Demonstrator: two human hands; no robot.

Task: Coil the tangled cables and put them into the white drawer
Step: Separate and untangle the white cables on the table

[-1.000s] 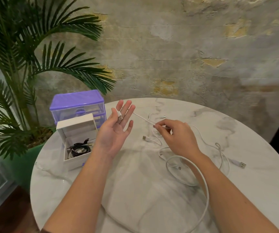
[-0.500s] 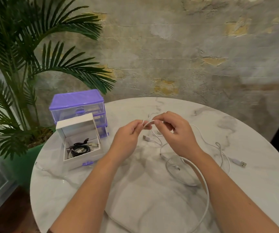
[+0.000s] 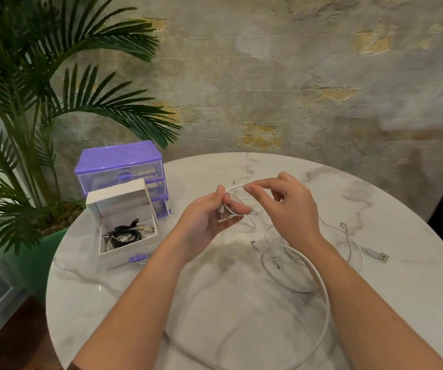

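White cable (image 3: 321,297) lies looped on the marble table (image 3: 241,329), its far end raised between both hands. Left hand (image 3: 209,220) pinches the plug end; right hand (image 3: 287,206) pinches the strand just beside it, starting a coil. Drawer (image 3: 124,209), left, open, holds dark cables. Risk: the trailing loop may snag the loose cable (image 3: 353,244) nearby and drag it along, or the coil may spring open if either pinch slackens

Both forearms are bare to the bottom of the picture; left hand (image 3: 209,222) and right hand (image 3: 289,209) seem to carry no ring, watch or glove.
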